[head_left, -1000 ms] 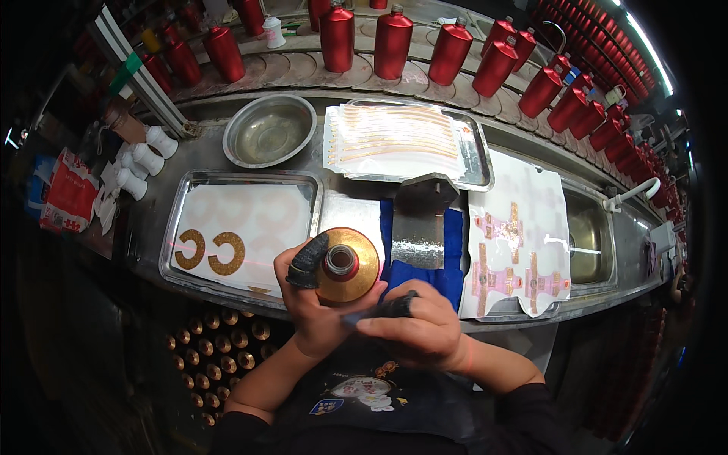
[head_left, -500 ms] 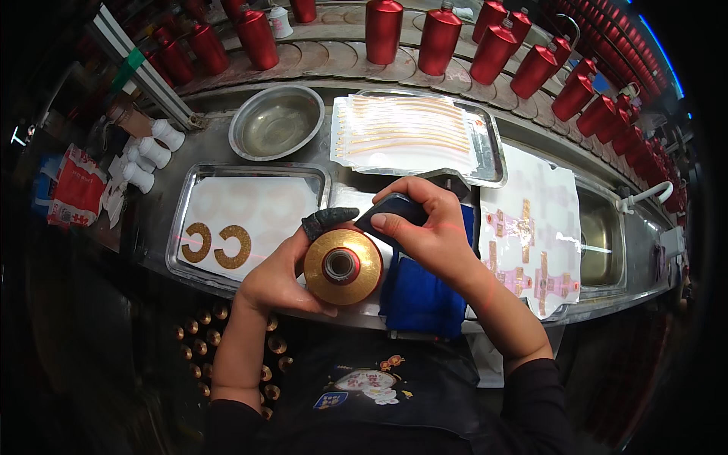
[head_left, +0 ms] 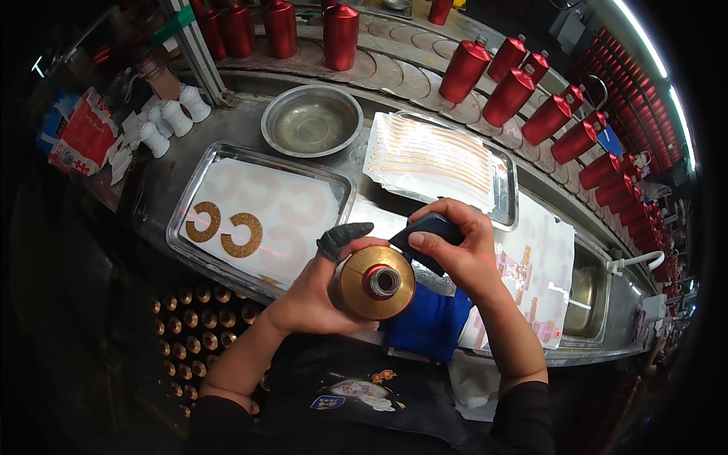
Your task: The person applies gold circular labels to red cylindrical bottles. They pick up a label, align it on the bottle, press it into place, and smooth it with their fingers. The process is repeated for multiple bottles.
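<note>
My left hand grips a red bottle with its open, threaded neck turned up toward me. A gold ring-shaped decal covers the bottle's shoulder around the neck. One finger of that hand wears a black finger cot. Between the thumb and fingers of my right hand is a dark, flat scraper. Its edge is close to the bottle's far right side; whether it touches cannot be made out. A folded blue cloth lies beneath, just right of the bottle.
Left, a metal tray holds a sheet with two gold C-shaped decals. Beyond stand a steel bowl and a tray of gold-striped sheets. Patterned decal sheets lie beside a sink. Red bottles line a conveyor.
The whole view has swung, so the bench sits tilted. Both hands, with the bottle and scraper, appear farther right in the picture. The grip of each hand looks the same.
</note>
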A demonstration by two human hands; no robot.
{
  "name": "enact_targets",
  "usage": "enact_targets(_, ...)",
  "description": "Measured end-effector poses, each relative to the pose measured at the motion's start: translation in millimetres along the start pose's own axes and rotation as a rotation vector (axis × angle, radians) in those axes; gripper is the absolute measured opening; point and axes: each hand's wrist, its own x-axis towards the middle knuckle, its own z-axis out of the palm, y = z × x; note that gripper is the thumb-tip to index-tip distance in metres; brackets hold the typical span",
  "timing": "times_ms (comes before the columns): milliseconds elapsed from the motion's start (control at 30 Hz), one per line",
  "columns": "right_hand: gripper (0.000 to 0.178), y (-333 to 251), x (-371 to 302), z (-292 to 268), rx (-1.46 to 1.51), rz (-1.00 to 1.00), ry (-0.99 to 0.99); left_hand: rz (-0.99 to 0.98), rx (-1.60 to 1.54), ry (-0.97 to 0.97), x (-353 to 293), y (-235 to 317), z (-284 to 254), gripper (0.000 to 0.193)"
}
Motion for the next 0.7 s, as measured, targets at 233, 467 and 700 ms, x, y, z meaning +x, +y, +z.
enact_targets(233, 0.026, -29, 53, 14, -0.241, -0.01, -0.301, -0.15, -0.266, -0.151, 9, -4, -8, 0.108)
enact_targets(467, 0.023, -29, 60, 16, -0.32, -0.142, -0.243, -0.144, -0.217, -0.176, 9, -3, -13, 0.103)
enact_targets(700, 0.02, -7, 14, -1, -0.171, -0.11, -0.034, 0.135, -0.008, 0.085, 0, -13, 10, 0.094)
